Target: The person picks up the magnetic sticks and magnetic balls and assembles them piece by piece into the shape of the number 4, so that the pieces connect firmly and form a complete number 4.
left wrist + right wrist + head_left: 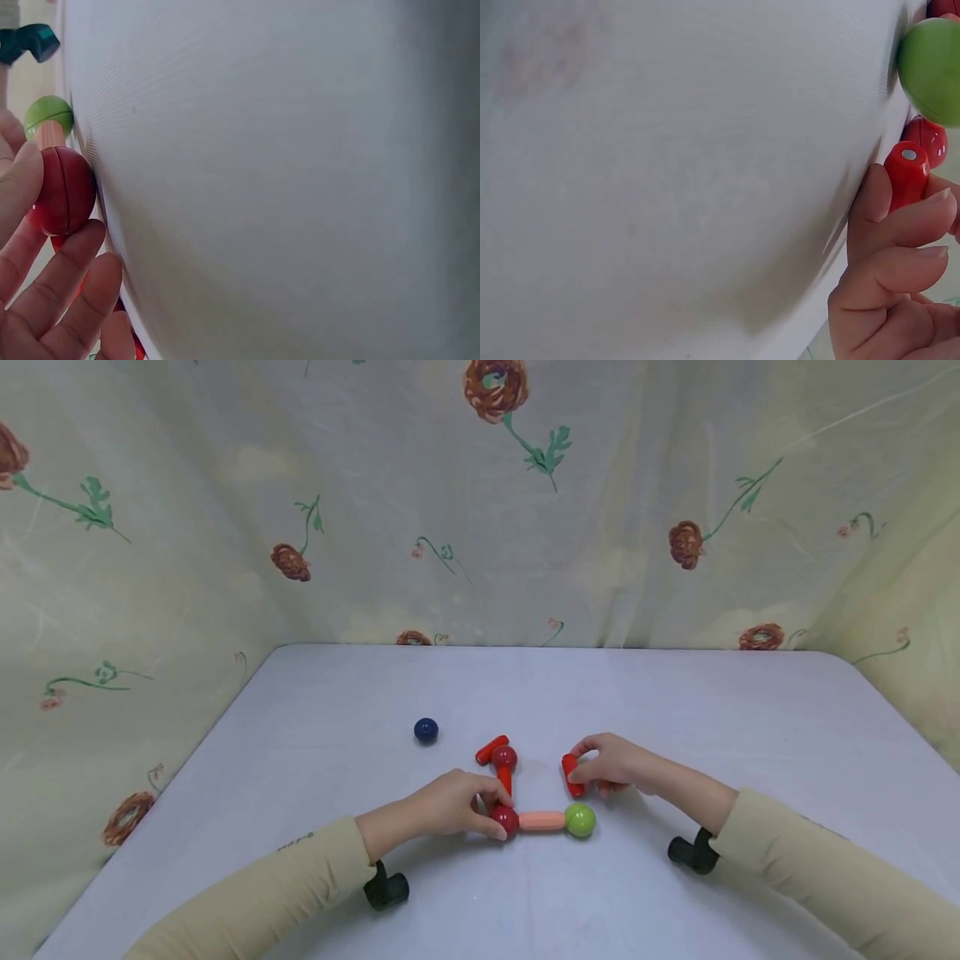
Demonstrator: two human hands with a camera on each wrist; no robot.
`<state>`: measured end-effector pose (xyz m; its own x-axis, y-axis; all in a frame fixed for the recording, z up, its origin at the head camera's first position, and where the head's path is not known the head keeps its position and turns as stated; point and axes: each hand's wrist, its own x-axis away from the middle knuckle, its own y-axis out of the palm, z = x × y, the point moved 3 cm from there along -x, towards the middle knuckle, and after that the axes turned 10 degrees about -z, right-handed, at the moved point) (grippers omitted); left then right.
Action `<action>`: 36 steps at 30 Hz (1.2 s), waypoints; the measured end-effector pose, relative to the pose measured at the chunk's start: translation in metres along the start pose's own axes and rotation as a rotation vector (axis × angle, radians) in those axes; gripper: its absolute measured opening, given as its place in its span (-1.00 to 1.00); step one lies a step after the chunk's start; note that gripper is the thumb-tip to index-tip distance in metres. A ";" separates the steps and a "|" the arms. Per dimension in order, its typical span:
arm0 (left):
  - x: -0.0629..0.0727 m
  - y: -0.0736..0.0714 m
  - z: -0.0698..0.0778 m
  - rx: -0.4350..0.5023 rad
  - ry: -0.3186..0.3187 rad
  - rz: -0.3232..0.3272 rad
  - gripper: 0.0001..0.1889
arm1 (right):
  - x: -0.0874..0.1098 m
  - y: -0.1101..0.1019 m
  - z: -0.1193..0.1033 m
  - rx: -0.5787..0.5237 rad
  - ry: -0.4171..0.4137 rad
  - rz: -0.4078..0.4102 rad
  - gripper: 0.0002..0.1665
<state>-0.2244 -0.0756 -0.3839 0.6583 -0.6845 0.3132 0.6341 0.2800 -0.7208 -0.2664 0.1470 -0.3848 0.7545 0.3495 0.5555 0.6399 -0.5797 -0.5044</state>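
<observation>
My left hand (457, 802) pinches a dark red ball (66, 191) between thumb and fingers at the near left corner of an L of toy balls and rods. From that ball a pink rod (542, 821) runs right to a green ball (580, 820). A red rod (504, 778) leads away from it to another red ball (505, 757). To the right, beyond the green ball, my right hand (611, 762) holds a loose red rod (568, 767) between thumb and fingers. A small silvery disc (909, 154) shows in that rod's end in the right wrist view.
Another red rod (489, 750) lies slanted against the far red ball. A dark blue ball (426, 731) sits farther back to the left. Everything rests on a white table (712, 710), with a flower-printed cloth (375, 468) hanging behind and at the sides.
</observation>
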 end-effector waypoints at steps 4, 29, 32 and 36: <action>0.000 0.000 0.000 -0.003 -0.002 0.001 -0.70 | 0.003 0.002 0.002 -0.014 0.002 -0.003 -0.47; -0.001 0.000 0.003 -0.024 -0.025 0.004 -0.70 | 0.010 0.009 0.009 -0.099 0.022 -0.030 -0.44; -0.001 0.000 0.003 -0.019 -0.028 0.002 -0.71 | 0.011 0.010 0.009 -0.099 0.014 -0.033 -0.43; -0.001 0.000 0.002 -0.014 -0.029 0.002 -0.70 | 0.014 0.013 0.008 -0.099 0.009 -0.038 -0.40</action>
<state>-0.2242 -0.0734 -0.3830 0.6708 -0.6644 0.3294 0.6274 0.2717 -0.7297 -0.2470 0.1503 -0.3888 0.7285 0.3664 0.5789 0.6501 -0.6362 -0.4155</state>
